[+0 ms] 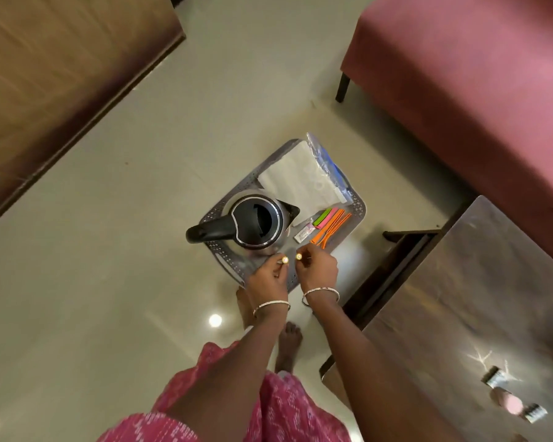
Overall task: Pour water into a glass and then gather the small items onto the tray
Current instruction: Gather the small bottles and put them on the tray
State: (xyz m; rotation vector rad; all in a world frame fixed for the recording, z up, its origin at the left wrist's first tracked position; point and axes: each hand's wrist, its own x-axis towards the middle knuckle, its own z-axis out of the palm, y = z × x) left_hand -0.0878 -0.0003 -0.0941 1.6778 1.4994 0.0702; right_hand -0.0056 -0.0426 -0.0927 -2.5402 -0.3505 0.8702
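Already most of the gathering looks done. The grey perforated tray (360, 208) lies on the pale floor, carrying an electric kettle (256, 223) with its lid open, a stack of white paper napkins (299, 180), a clear plastic packet (328, 159) along the far edge, and a fan of orange, pink and green sticks (331, 224) beside a small sachet (304, 233).

Both hands hover over the near rim of the tray, close together. The left hand (267, 275) pinches a small slim item (284, 260) with a round yellowish end, and the right hand (320, 269) pinches a matching one (298, 257). What they are is too small to tell. Neither has been set down yet, so these two seem to be among the last pieces going onto the tray.

No glass shows anywhere, so whether the water has been poured cannot be judged from this view. On the glossy dark table (476, 282) at the right, a few small objects (513, 403) lie blurred near the corner. If they belong to the task, they are left to collect.
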